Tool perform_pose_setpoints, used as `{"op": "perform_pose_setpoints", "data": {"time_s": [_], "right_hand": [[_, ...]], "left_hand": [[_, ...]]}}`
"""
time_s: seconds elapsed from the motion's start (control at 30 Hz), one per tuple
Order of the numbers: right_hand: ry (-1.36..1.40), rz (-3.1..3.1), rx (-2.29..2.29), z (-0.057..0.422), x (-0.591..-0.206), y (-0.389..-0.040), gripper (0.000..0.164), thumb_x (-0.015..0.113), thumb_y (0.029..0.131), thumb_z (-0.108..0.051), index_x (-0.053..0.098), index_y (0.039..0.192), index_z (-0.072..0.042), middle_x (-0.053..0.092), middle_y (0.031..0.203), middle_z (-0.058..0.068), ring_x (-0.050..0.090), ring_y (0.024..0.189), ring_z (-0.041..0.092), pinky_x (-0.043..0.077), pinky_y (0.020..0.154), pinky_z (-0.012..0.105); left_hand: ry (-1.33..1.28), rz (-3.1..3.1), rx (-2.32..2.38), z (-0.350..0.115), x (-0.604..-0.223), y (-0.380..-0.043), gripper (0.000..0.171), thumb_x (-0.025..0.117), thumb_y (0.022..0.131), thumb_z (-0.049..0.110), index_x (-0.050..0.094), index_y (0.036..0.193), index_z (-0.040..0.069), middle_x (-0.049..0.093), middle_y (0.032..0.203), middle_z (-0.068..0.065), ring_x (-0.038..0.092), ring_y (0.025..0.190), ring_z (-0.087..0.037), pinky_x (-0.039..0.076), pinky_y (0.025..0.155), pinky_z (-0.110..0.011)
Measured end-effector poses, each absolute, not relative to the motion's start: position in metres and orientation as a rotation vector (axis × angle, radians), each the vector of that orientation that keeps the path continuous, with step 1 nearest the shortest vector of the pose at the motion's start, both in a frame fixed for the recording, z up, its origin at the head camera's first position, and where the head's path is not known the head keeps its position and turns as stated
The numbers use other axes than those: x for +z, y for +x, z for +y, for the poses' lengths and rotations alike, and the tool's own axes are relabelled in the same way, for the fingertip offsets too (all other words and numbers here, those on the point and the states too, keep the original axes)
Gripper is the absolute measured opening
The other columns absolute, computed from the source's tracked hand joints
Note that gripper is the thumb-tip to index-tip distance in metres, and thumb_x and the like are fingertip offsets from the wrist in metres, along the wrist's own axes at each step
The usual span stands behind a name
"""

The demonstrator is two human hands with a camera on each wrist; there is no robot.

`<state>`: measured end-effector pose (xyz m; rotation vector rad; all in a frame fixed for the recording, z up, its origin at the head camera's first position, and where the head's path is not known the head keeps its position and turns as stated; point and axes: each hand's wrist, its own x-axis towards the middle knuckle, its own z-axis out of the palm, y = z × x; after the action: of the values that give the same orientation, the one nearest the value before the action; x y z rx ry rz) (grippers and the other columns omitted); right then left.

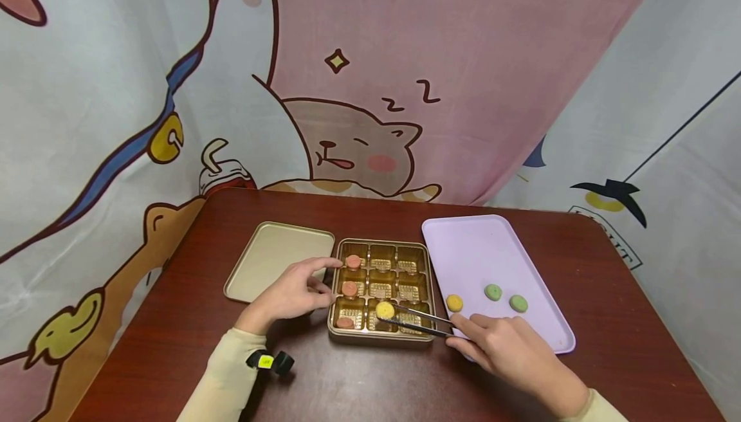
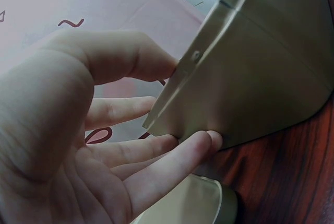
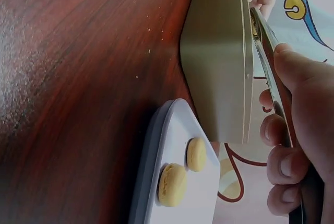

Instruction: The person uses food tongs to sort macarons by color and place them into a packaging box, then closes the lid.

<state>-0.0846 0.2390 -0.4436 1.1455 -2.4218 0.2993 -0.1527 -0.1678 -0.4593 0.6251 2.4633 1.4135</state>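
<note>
A gold tin (image 1: 382, 339) with a divided insert stands at the centre of the table. Its left column holds three pinkish-orange macarons, one per compartment: the back one (image 1: 353, 262), the middle one (image 1: 350, 289) and the front one (image 1: 345, 323). My left hand (image 1: 298, 290) touches the tin's left side, its thumb and fingers fairly straight against the rim and outer wall. In my right hand (image 1: 503, 348) I grip black-handled metal tongs (image 3: 274, 72). At their tips, over the front middle compartment, is a yellow macaron (image 1: 384, 310); whether it touches the insert I cannot tell.
Right of the tin lies a lilac tray (image 1: 475, 242) with two green macarons (image 1: 493, 292) and a yellow one (image 1: 454, 303). The right wrist view shows a second yellow macaron (image 3: 172, 185) there. Left of the tin lies a flat gold lid (image 1: 278, 258). A printed curtain hangs behind the table.
</note>
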Motion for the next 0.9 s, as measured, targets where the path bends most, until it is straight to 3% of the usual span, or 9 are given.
{"op": "perform_pose_setpoints", "data": {"time_s": [0.27, 0.63, 0.9], "right_hand": [[1.103, -2.481, 0.245, 0.2400, -0.4411, -0.0836, 0.038, 0.068, 0.099, -0.050, 0.076, 0.110, -0.014, 0.061, 0.076, -0.013, 0.052, 0.057, -0.003, 0.041, 0.044, 0.023], [1.095, -2.485, 0.238, 0.2420, -0.4422, -0.0840, 0.039, 0.065, 0.101, -0.052, 0.075, 0.110, -0.016, 0.057, 0.074, -0.015, 0.048, 0.055, -0.004, 0.037, 0.043, 0.022], [1.089, -2.453, 0.249, 0.2454, -0.4420, -0.0832, 0.046, 0.060, 0.103, -0.053, 0.078, 0.114, -0.013, 0.064, 0.079, -0.011, 0.055, 0.057, 0.000, 0.041, 0.044, 0.024]], "left_hand": [[0.635, 2.469, 1.403, -0.1679, -0.4596, -0.1530, 0.066, 0.073, 0.083, 0.000, 0.056, 0.147, 0.005, 0.062, 0.129, -0.016, 0.073, 0.084, -0.013, 0.058, 0.070, -0.026], [0.652, 2.464, 1.415, -0.1685, -0.4603, -0.1531, 0.065, 0.073, 0.083, 0.000, 0.056, 0.146, 0.004, 0.061, 0.130, -0.020, 0.074, 0.084, -0.013, 0.059, 0.070, -0.026], [0.654, 2.461, 1.417, -0.1684, -0.4598, -0.1535, 0.065, 0.073, 0.083, 0.000, 0.056, 0.146, 0.004, 0.061, 0.133, -0.020, 0.074, 0.085, -0.013, 0.059, 0.071, -0.026]]}}
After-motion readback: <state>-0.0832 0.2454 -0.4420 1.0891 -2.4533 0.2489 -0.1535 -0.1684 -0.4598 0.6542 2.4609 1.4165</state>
